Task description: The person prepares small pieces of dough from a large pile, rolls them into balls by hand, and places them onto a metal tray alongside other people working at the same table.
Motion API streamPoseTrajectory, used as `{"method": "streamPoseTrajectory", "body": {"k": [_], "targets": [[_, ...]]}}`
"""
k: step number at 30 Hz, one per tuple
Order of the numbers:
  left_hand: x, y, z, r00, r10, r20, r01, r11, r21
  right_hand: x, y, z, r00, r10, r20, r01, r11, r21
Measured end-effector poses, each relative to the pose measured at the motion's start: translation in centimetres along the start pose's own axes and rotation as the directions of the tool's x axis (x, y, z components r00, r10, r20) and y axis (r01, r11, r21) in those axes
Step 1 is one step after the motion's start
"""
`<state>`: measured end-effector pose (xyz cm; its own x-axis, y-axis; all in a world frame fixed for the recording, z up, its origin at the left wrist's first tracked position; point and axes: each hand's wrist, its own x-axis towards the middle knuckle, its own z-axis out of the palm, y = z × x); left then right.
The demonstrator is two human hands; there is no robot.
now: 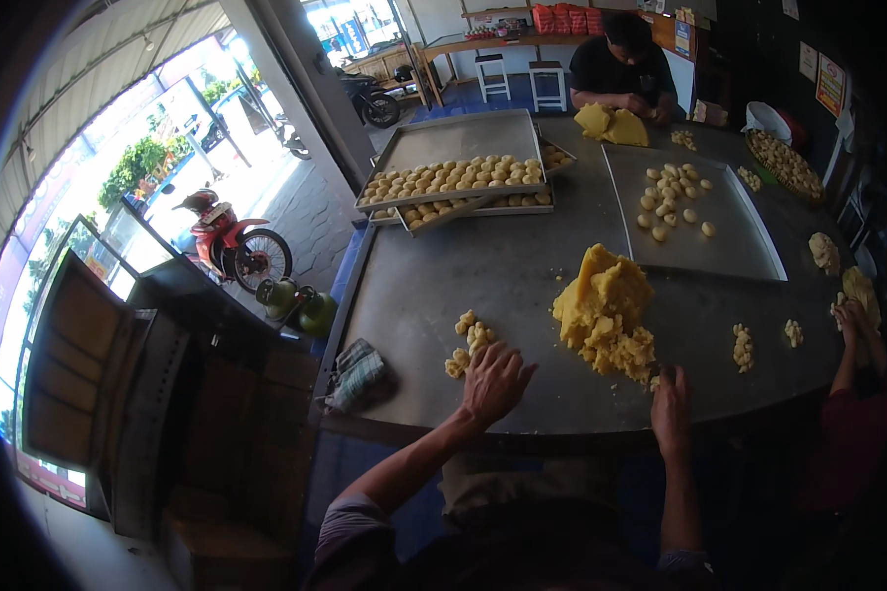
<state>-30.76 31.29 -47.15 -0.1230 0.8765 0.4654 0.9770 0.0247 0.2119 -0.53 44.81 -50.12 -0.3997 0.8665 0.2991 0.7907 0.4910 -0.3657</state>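
A crumbly yellow mound of dough-like filling (604, 310) sits on the metal table in front of me. To its left, several small pale-yellow lumps (471, 340) lie in a little cluster. My left hand (497, 384) reaches over the near side of this cluster, palm down, thumb apart from the fingers; its fingertips are at the lumps. Just right of the mound's near edge is my right hand (670, 409), its fingers curled closed. A yellow bit and something dark show at its fingertips, too small to name.
A folded checked cloth (361, 376) lies at the table's left edge. Stacked trays (453, 138) with round dough balls stand at the back left; another tray (749, 231) holds more balls. A co-worker (626, 69) sits opposite; another person's hands (854, 325) work at right.
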Motion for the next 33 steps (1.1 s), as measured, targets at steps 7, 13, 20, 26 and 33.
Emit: {"method": "streamPoseTrajectory", "body": {"k": [7,13,20,26,33], "targets": [[2.7,-2.2,5.9,0.999,-0.044,0.025,0.044,0.999,0.006,0.3,-2.5,-1.6,0.992,0.052,0.111,-0.074,0.978,0.196],[2.2,-1.7,5.3,0.990,0.110,0.090,-0.109,0.994,-0.016,0.7,-3.1,1.5,0.996,0.013,-0.089,0.009,0.969,0.248],[1.1,-2.8,4.9,0.989,0.138,0.057,-0.139,0.990,0.015,2.3,-3.9,-1.5,0.988,0.032,0.154,-0.058,0.983,0.173],[1.8,-1.0,3.9,0.973,-0.147,0.179,0.130,0.986,0.103,1.9,-1.6,-2.7,0.973,0.002,0.233,-0.027,0.994,0.103],[-0.4,0.1,5.4,0.987,-0.141,0.071,0.124,0.971,0.204,-3.0,-4.2,-0.1,0.983,-0.137,0.125,0.147,0.987,-0.072]]}}
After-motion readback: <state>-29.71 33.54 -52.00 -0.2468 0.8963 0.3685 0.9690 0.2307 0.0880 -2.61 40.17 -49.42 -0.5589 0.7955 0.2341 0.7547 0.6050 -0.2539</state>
